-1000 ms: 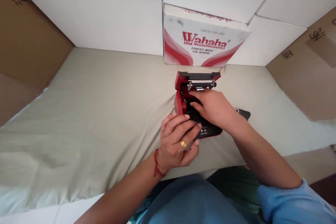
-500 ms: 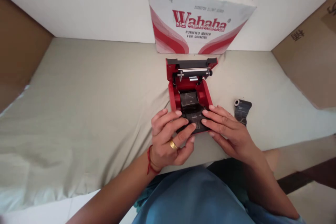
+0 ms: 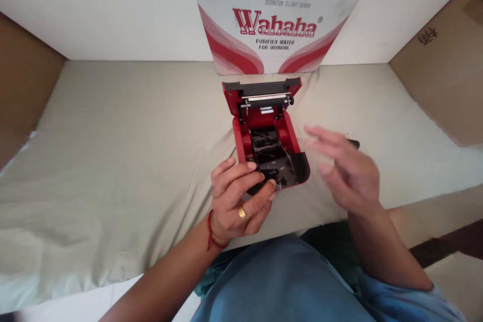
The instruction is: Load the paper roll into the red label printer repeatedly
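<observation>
"Now that the lid [image 3: 264,87] of the red device [image 3: 261,121] is tilted back, wide open, how far along does it look?"

"Partway, I'd judge. The dark film [image 3: 271,153] lies down inside the red body and runs forward over the near panel, so that much seems to be in place."

"And what has hold of it?"

"The left hand [image 3: 241,198] looks clamped on the device's near-left corner, fingertips on top by the film and thumb at the front. The right hand [image 3: 350,168] is off to the side, blurred, fingers apart, with nothing visible in its grasp."

"So what isn't done?"

"The lid, with its roller [image 3: 266,103], isn't down over the film. Whether the film lies straight I can't tell, since the left hand covers part of it."

"Where is all this?"

"On the cloth-covered counter [image 3: 151,136], in front of the Wahaha carton [image 3: 275,25] and apart from it. Some dark object [image 3: 353,144] shows past the right hand, mostly hidden, so I can't say what it is."
</observation>
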Action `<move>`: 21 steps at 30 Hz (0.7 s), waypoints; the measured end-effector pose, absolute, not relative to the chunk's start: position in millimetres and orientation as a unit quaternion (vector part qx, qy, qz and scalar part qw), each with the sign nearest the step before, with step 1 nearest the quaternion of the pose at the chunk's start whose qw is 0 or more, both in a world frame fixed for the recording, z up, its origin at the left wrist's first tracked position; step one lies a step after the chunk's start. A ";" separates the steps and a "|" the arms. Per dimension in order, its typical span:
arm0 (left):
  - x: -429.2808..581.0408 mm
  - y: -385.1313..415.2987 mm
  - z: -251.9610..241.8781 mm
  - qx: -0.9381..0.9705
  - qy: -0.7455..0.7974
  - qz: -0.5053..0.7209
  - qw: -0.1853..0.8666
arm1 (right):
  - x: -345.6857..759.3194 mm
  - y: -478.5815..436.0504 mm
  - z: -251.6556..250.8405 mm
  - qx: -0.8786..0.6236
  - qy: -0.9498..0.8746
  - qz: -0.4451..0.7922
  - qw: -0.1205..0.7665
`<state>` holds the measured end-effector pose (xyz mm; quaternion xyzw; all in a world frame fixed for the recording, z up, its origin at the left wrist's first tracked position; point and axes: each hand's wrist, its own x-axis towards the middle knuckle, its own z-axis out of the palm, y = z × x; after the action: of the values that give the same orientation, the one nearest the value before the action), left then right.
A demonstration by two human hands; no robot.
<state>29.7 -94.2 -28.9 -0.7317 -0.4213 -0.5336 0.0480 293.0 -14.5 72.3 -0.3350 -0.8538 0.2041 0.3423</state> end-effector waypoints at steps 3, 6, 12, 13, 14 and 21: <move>27.4 -93.4 -27.3 -0.739 -0.414 -0.530 0.045 | 266.4 26.4 86.1 -0.395 -0.805 0.199 0.395; 25.8 -91.4 -25.6 -0.743 -0.409 -0.528 0.053 | 239.7 69.1 89.9 -0.389 -0.816 0.208 0.374; 28.5 -91.7 -24.4 -0.738 -0.403 -0.538 0.057 | 230.2 61.0 90.4 -0.387 -0.820 0.212 0.365; 29.0 -92.3 -24.0 -0.740 -0.402 -0.537 0.052 | 234.7 51.0 90.9 -0.387 -0.820 0.205 0.367; 29.4 -92.8 -23.4 -0.742 -0.402 -0.534 0.049 | 240.1 41.3 90.9 -0.386 -0.824 0.199 0.364; 32.6 -94.4 -16.2 -0.746 -0.408 -0.517 0.095 | 270.5 2.2 68.5 -0.376 -0.851 0.202 0.306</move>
<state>32.6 -94.4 -16.2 -0.7460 -0.4083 -0.5174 0.0952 270.5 2.2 68.5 -0.3756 -0.8511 0.2021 0.3060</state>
